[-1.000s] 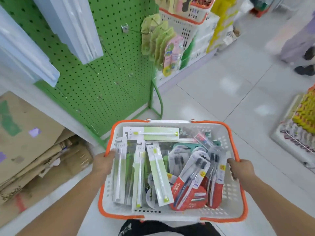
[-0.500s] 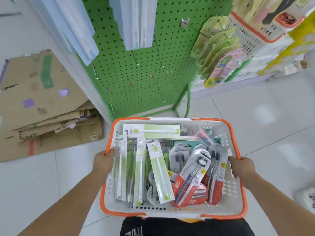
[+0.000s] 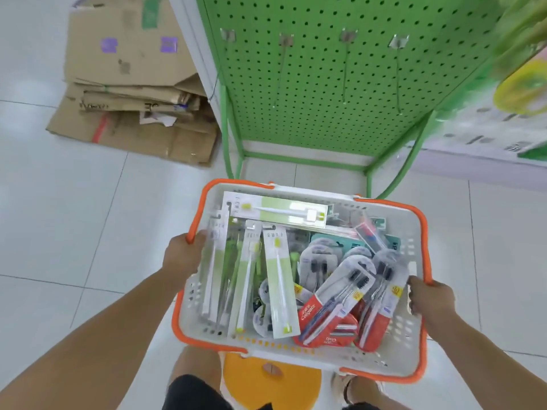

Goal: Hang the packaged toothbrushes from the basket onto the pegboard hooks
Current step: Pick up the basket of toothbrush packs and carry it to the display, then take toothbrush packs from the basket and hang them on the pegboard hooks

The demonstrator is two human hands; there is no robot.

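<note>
The fingers of the left hand (image 3: 183, 255) are curled over the orange rim on the left side of the basket, gripping it; the fingers of the right hand (image 3: 430, 297) wrap the orange rim on the right side in the same way. Between the two hands hangs the white perforated plastic basket with its orange rim (image 3: 381, 362), tilted a little so its right end sits lower in view.

Inside lie the packaged toothbrushes. Along the left are long, narrow white-and-pale-green card packs (image 3: 281, 287), each with a single white brush under clear plastic, lying side by side, and one more of the same kind lies crosswise at the far end. On the right are red-based blister packs with black-bristled brushes (image 3: 334, 303), overlapping one another in a loose heap, yellow stickers on their fronts. Teal-backed packs show underneath them.

Just beyond the basket stands the green metal pegboard (image 3: 325, 84) on its green tube frame, with a row of long thin wire hooks (image 3: 344, 66) jutting out bare. Left of it, flattened brown cardboard boxes (image 3: 133, 93) lie stacked on the white tiled floor (image 3: 74, 217). Below the basket sits a round yellow stool (image 3: 272, 383).
</note>
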